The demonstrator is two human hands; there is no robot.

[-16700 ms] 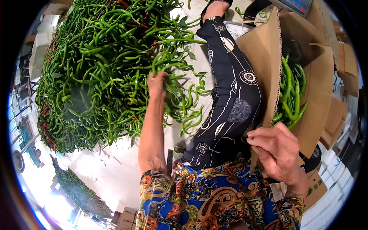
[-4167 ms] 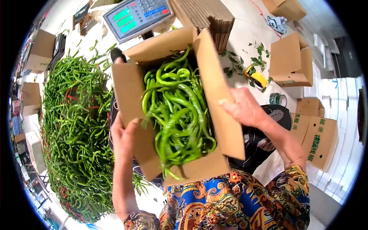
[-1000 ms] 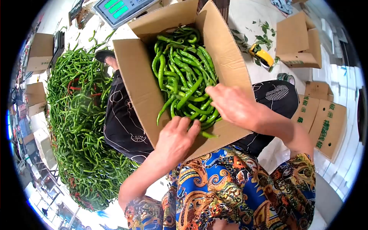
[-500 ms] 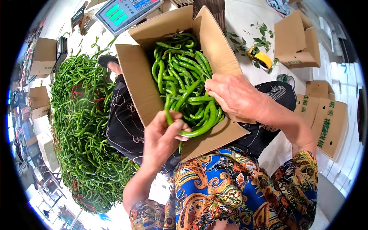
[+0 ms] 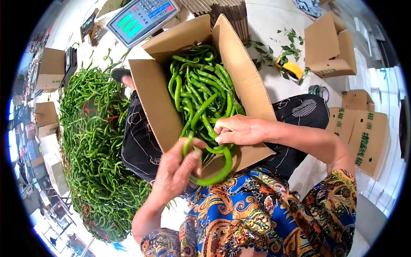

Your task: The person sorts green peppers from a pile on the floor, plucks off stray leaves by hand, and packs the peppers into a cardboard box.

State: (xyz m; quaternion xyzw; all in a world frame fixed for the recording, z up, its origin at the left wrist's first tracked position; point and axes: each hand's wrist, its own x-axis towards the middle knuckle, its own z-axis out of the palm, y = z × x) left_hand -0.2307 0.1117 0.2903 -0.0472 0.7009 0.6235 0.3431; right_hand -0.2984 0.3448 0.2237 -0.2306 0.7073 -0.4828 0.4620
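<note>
Long green chili peppers (image 5: 201, 83) fill an open cardboard box (image 5: 242, 64) that sits between the person's legs. My left hand (image 5: 176, 166) is closed at the box's near left edge, gripping a strongly curved green chili pepper (image 5: 223, 171) that loops out over the near flap. Inside the near right part of the box, my right hand (image 5: 242, 129) has its thumb and fingers pinched on a green chili pepper (image 5: 209, 127). Its other fingers are curled under and partly hidden.
A large pile of green chili peppers (image 5: 98, 167), with a few red ones, lies at left. Beyond the box are a digital scale (image 5: 141, 19) and stacked cardboard (image 5: 231, 15). Yellow tape (image 5: 292, 68), leafy sprigs (image 5: 293, 47) and more cartons (image 5: 327, 45) are at right.
My right hand has moved down and left, from the box's right wall toward my left hand. My left hand has shifted slightly nearer my body, bringing the curved pepper over the near flap.
</note>
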